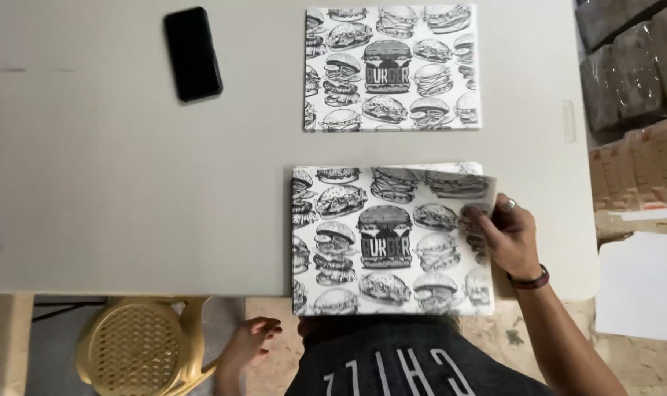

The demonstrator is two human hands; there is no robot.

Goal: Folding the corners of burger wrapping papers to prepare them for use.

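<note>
The burger-print sheet tops a stack at the counter's near edge. The right hand pinches its lifted corner; the left hand hangs empty below. A loose grip could drag two sheets together.

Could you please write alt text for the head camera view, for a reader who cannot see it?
A person's right hand lifts the corner of the top sheet of a stack of burger-patterned paper on a grey table; the left hand hangs below the edge. A second stack and black phone lie farther away.
</note>
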